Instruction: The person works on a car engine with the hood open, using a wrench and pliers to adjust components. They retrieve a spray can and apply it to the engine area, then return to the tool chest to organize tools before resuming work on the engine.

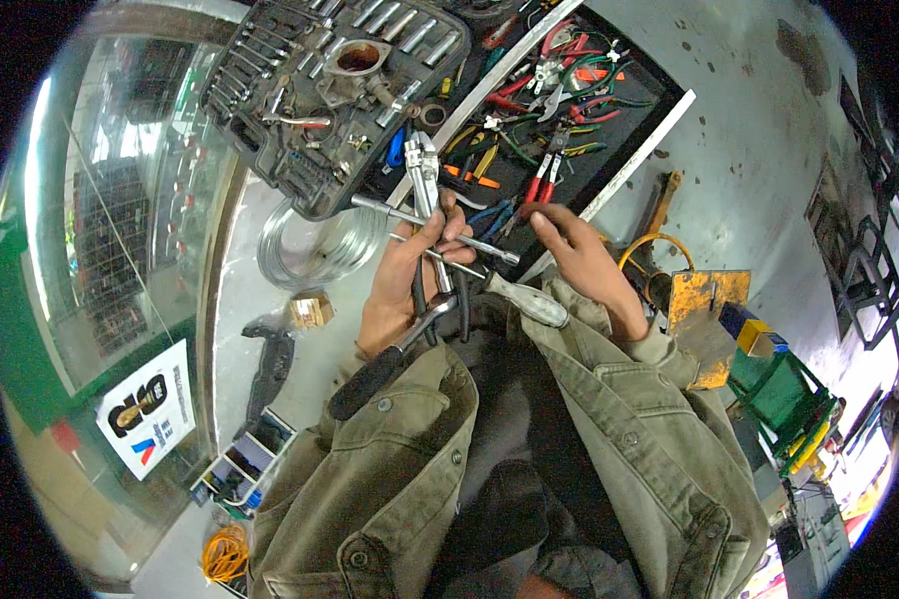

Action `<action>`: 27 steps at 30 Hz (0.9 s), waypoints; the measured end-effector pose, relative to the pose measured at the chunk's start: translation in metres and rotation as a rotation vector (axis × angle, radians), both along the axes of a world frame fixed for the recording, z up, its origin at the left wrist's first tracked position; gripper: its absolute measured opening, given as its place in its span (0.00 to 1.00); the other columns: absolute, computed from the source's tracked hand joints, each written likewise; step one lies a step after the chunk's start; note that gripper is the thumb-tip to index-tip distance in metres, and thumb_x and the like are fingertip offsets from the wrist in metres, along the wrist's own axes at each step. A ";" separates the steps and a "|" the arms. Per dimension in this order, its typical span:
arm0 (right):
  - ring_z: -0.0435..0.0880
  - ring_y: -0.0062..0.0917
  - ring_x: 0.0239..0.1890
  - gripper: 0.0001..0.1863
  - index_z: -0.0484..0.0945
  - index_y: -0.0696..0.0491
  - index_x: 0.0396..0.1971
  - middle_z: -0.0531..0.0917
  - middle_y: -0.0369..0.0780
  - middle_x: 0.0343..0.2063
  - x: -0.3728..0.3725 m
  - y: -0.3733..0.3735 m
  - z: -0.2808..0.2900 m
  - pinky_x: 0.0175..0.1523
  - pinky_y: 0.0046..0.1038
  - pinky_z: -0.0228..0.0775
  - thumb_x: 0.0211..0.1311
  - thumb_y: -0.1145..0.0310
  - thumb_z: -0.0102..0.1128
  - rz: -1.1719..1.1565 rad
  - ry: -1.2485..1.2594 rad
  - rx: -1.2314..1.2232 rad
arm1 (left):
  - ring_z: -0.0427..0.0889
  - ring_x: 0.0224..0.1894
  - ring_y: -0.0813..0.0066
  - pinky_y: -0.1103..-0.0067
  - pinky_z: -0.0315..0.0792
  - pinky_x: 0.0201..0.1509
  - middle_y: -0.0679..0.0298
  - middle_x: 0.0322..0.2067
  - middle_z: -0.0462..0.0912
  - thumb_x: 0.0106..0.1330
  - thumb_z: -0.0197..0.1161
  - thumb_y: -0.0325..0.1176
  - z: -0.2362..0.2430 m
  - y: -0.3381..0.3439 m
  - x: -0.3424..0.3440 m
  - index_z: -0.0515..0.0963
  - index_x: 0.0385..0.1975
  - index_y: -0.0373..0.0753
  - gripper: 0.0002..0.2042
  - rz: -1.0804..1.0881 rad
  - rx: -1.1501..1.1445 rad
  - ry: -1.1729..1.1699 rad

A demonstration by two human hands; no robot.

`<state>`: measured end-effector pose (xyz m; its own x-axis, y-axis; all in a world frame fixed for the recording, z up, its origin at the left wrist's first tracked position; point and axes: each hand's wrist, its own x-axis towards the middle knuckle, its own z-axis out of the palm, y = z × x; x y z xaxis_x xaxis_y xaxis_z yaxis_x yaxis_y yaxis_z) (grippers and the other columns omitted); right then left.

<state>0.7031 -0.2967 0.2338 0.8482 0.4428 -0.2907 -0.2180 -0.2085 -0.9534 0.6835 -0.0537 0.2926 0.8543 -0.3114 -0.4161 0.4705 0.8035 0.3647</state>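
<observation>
My left hand (400, 270) grips a bundle of tools: an upright chrome tool (420, 170), a crossing metal extension bar (494, 250), a screwdriver with a pale handle (526, 298), and a tool with a black grip (360, 384). My right hand (584, 260) is open at the edge of an open drawer (637, 140), its fingers bent near blue-handled pliers (491, 215); whether the fingertips touch them is unclear. The drawer holds several pliers, including red-handled cutters (542, 185). Beside it lies a socket case (290, 150) with a rusty metal part (365, 85) on it.
At left are a glass panel (100, 250), a wire coil (300, 250), a small cardboard box (312, 309), a divided caddy (245, 464) and an orange cable (225, 549). At right stand yellow metalwork (699, 299), a green stand (769, 389) and black frames (859, 280) on the floor.
</observation>
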 end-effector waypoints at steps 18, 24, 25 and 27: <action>0.82 0.55 0.41 0.19 0.69 0.58 0.49 0.83 0.57 0.34 -0.020 0.055 0.055 0.40 0.45 0.73 0.66 0.63 0.61 0.123 -0.149 -0.043 | 0.75 0.31 0.76 0.80 0.73 0.36 0.62 0.36 0.78 0.71 0.62 0.32 -0.008 0.007 -0.002 0.73 0.52 0.35 0.14 0.024 0.337 0.128; 0.84 0.50 0.38 0.18 0.71 0.59 0.50 0.83 0.54 0.34 -0.017 0.058 0.052 0.41 0.41 0.74 0.66 0.64 0.61 0.026 -0.087 0.033 | 0.81 0.40 0.74 0.78 0.77 0.44 0.63 0.40 0.80 0.69 0.65 0.37 -0.005 0.003 -0.007 0.73 0.54 0.37 0.18 0.028 0.396 0.073; 0.85 0.48 0.38 0.18 0.72 0.59 0.50 0.83 0.53 0.34 -0.017 0.058 0.052 0.42 0.39 0.75 0.66 0.65 0.61 0.020 -0.045 0.028 | 0.80 0.41 0.74 0.78 0.77 0.44 0.63 0.41 0.81 0.69 0.65 0.39 -0.004 0.002 -0.008 0.72 0.55 0.37 0.19 0.044 0.321 0.024; 0.85 0.40 0.39 0.17 0.73 0.60 0.49 0.83 0.51 0.35 -0.017 0.058 0.050 0.44 0.35 0.74 0.67 0.65 0.60 -0.014 -0.100 0.095 | 0.79 0.43 0.74 0.81 0.74 0.43 0.63 0.45 0.81 0.70 0.63 0.45 -0.004 0.001 -0.008 0.73 0.55 0.37 0.21 0.060 0.224 -0.016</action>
<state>0.6863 -0.2389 0.2842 0.8771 0.4522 -0.1616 -0.1231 -0.1137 -0.9859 0.6753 -0.0524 0.2887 0.8757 -0.1612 -0.4552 0.4169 0.7280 0.5442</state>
